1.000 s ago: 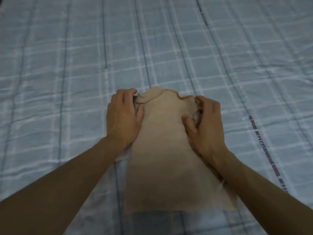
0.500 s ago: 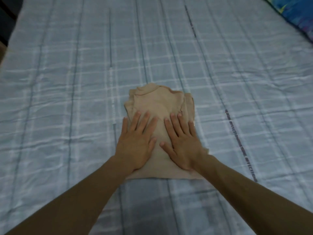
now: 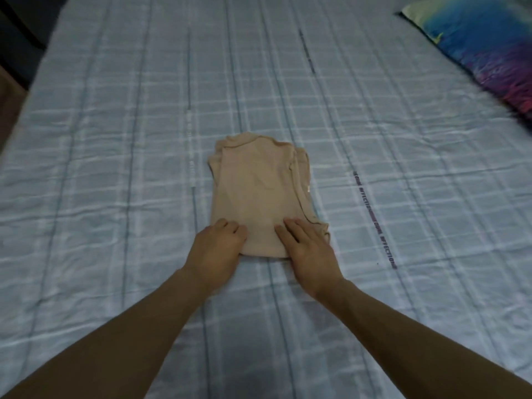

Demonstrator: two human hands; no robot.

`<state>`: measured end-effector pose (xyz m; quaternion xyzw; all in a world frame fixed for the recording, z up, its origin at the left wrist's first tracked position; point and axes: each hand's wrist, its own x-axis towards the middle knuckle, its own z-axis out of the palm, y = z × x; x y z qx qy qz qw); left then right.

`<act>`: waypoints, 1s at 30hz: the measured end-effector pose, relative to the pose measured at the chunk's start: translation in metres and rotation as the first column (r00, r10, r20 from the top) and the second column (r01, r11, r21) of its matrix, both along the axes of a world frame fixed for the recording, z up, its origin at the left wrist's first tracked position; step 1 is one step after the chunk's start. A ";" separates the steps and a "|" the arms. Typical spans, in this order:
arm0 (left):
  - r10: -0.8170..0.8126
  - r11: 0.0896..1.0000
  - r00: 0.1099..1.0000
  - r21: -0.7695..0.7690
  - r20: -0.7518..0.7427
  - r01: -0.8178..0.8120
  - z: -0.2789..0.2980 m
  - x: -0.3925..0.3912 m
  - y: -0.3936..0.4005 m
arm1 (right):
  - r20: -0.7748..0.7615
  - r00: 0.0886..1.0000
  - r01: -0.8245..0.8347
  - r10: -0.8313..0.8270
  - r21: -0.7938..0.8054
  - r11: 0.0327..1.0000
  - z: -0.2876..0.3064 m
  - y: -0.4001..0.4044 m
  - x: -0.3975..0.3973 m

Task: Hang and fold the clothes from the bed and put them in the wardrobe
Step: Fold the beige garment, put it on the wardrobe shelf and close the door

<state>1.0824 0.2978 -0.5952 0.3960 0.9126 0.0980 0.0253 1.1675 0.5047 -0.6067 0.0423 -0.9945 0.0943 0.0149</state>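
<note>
A folded beige garment (image 3: 256, 191) lies flat in the middle of the bed (image 3: 115, 168), collar end away from me. My left hand (image 3: 217, 246) rests on its near-left corner with the fingers bent. My right hand (image 3: 308, 249) lies on its near-right corner, fingers fairly straight across the cloth. Neither hand lifts the fabric; both cover the near edge. The wardrobe is out of view.
The bed carries a light blue checked cover with a printed text stripe (image 3: 374, 217) to the right of the garment. A colourful blue and purple pillow (image 3: 483, 50) sits at the far right. Beyond the bed's left edge there is dark floor (image 3: 17, 38).
Both hands slid from the garment's far corners, over its middle, back to its near edge. The view has widened, and the pillow and the bed's left edge have come into sight.
</note>
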 end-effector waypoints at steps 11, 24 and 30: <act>-0.188 0.976 0.981 0.121 0.044 0.181 0.035 0.114 -0.069 | 0.226 0.962 -0.104 0.156 -0.228 0.968 0.047 -0.014 0.112; 0.178 0.826 0.961 0.499 0.209 -0.262 0.064 0.032 -0.047 | 0.088 0.971 0.228 -0.224 -0.634 0.739 0.094 0.008 0.042; 0.309 0.715 0.889 0.534 0.337 -0.451 0.052 -0.029 -0.015 | 0.161 0.853 0.457 -0.497 -0.690 0.562 0.072 0.029 -0.030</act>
